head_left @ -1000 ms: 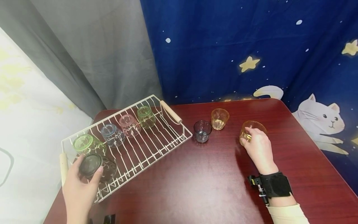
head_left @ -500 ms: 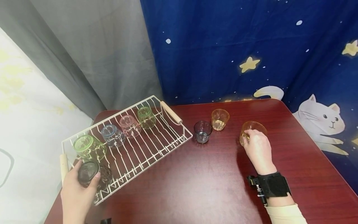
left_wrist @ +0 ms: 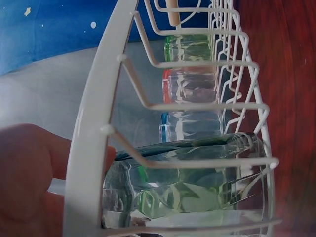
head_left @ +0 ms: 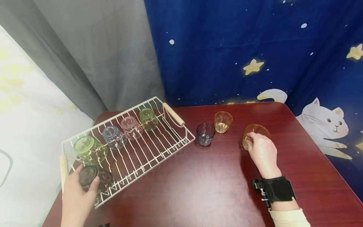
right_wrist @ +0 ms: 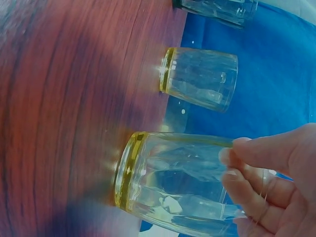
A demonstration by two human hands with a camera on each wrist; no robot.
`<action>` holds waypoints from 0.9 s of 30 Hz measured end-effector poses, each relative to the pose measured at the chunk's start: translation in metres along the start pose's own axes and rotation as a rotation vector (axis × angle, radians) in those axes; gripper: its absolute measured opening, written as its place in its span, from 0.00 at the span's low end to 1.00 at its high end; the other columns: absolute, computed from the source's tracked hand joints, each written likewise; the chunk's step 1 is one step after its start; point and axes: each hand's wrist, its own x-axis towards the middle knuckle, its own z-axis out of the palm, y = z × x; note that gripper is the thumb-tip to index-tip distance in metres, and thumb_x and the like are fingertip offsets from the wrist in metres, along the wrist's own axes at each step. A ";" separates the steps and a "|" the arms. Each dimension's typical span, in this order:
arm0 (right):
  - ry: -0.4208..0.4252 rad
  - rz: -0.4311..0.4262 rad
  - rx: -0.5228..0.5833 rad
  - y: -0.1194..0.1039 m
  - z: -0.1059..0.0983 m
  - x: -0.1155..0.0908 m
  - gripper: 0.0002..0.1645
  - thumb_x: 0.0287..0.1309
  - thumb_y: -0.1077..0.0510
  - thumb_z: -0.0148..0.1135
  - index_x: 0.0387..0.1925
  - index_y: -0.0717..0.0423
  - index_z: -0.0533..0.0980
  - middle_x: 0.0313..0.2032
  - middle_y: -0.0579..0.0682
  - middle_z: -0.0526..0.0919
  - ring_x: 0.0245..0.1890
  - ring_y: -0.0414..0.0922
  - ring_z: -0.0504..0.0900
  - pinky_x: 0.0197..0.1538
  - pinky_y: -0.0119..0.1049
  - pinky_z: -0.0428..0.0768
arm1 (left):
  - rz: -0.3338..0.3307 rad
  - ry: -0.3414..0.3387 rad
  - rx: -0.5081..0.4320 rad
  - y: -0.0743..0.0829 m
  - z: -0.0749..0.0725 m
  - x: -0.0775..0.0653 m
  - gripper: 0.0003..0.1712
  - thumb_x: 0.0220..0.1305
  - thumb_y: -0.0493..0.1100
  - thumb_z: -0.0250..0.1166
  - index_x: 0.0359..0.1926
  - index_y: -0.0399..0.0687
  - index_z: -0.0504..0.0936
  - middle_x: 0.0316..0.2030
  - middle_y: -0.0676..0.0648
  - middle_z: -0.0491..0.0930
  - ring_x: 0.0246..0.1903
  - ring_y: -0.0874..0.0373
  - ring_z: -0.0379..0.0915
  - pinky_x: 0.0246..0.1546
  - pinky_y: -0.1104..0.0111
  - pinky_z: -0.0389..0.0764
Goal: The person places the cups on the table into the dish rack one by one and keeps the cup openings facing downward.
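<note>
My left hand [head_left: 77, 192] grips a dark grey glass [head_left: 105, 180] by its base. That glass is upside down at the near left corner of the white wire rack [head_left: 154, 162]. In the left wrist view, the dark glass [left_wrist: 187, 197] shows behind the rack's wires, with my fingers partly hidden by the rail. On the right side of the table, my right hand [head_left: 263, 153] pinches the rim of a yellow-tinted glass [head_left: 245, 142]. From the right wrist, thumb and fingers close over the rim of this upright yellow glass [right_wrist: 170, 182], its thick base at the tabletop.
Upside-down glasses line the rack's far side: light green [head_left: 90, 148], blue [head_left: 114, 136], pink [head_left: 131, 127] and green [head_left: 148, 119]. A wooden handle [head_left: 173, 114] tops the rack's right end. Right of it stand an upright dark glass [head_left: 205, 135] and a smaller yellow glass [head_left: 222, 121].
My left hand has shifted slightly left and toward me with the dark glass, which sits lower at the rack's corner. My right hand stays at the yellow glass.
</note>
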 end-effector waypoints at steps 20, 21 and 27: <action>0.013 0.100 0.137 -0.026 -0.029 -0.002 0.14 0.55 0.60 0.67 0.44 0.57 0.82 0.33 0.59 0.88 0.31 0.57 0.84 0.29 0.55 0.77 | 0.052 -0.020 0.046 0.010 -0.008 0.007 0.34 0.68 0.44 0.57 0.69 0.30 0.60 0.71 0.26 0.52 0.70 0.26 0.48 0.65 0.31 0.53; 0.019 0.099 0.146 -0.027 -0.030 -0.002 0.14 0.55 0.60 0.67 0.44 0.57 0.83 0.33 0.58 0.88 0.32 0.57 0.85 0.30 0.55 0.77 | 0.068 -0.010 0.052 0.011 -0.009 0.008 0.34 0.68 0.44 0.58 0.68 0.30 0.61 0.70 0.26 0.54 0.69 0.26 0.49 0.65 0.31 0.54; 0.071 0.086 0.220 -0.037 -0.036 -0.003 0.12 0.54 0.62 0.67 0.42 0.57 0.83 0.32 0.56 0.88 0.30 0.53 0.85 0.33 0.48 0.77 | 0.223 0.035 0.056 0.028 -0.009 0.011 0.31 0.67 0.44 0.60 0.65 0.31 0.67 0.65 0.26 0.64 0.67 0.28 0.56 0.66 0.34 0.57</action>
